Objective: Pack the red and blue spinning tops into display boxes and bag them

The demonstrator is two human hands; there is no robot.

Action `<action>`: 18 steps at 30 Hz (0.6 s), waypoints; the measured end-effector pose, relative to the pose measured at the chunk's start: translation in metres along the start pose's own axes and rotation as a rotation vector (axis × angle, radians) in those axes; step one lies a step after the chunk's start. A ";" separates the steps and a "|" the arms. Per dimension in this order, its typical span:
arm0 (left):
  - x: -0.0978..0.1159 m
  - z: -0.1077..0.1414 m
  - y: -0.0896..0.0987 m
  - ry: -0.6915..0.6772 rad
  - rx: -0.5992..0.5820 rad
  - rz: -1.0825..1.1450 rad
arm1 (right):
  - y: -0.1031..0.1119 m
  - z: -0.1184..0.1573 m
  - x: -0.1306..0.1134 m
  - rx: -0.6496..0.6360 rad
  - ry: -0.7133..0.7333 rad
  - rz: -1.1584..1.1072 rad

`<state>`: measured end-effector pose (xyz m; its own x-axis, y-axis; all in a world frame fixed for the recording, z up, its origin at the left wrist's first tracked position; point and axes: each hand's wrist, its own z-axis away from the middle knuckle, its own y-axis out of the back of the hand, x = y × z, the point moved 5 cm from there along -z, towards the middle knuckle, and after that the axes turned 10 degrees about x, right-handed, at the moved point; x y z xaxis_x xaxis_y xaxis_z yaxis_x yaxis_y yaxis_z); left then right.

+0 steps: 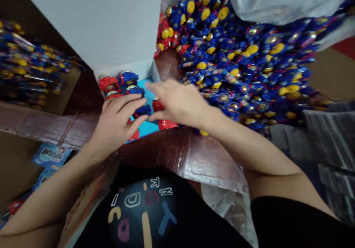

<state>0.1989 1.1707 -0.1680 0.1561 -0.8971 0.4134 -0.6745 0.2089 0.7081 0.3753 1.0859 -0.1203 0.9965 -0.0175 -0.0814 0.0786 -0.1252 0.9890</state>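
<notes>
A shallow white box point(150, 69) with a bright blue bottom point(149, 128) sits in front of me, its tall white lid point(111, 18) raised at the back. Red toys point(108, 83) and blue toys point(128, 77) with shiny round parts stand in rows inside; their exact kind is blurred. My left hand point(118, 120) rests over the toys at the box's left side, fingers stretched and thumb apart. Over the right side reaches my right hand point(183, 101), slightly blurred, fingers apart above a red toy point(168, 124). Both palms' undersides are hidden.
A big heap of blue and yellow toys point(249, 70) covers the right of the brown table point(169, 148), with some red ones point(166, 33) behind the box. Clear plastic point(271, 0) lies at the back. At left is a carton of small colourful pieces point(30, 63); blue packs point(52, 154) sit below.
</notes>
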 end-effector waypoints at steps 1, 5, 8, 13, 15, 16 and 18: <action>-0.002 -0.002 -0.002 -0.019 -0.005 0.017 | 0.013 0.015 0.020 0.059 -0.101 0.019; -0.013 -0.005 -0.011 -0.060 0.000 0.068 | 0.019 0.103 0.083 -0.038 -0.430 0.224; -0.013 -0.004 -0.010 -0.105 0.003 0.026 | -0.027 0.160 0.098 -0.265 -0.452 0.265; 0.004 0.018 0.012 -0.069 -0.014 -0.019 | -0.043 0.191 0.098 0.082 -0.414 0.045; 0.021 0.030 0.028 -0.045 0.031 0.005 | -0.015 0.192 0.091 0.298 -0.374 -0.033; 0.030 0.035 0.035 -0.038 0.060 0.031 | 0.002 0.190 0.086 0.382 -0.341 -0.068; 0.050 0.038 0.043 -0.025 0.063 0.135 | 0.033 0.178 0.069 0.451 -0.241 -0.171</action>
<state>0.1507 1.1202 -0.1388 0.0435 -0.8721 0.4874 -0.7320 0.3042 0.6096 0.4420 0.9039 -0.1150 0.9318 -0.1799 -0.3151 0.1666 -0.5593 0.8121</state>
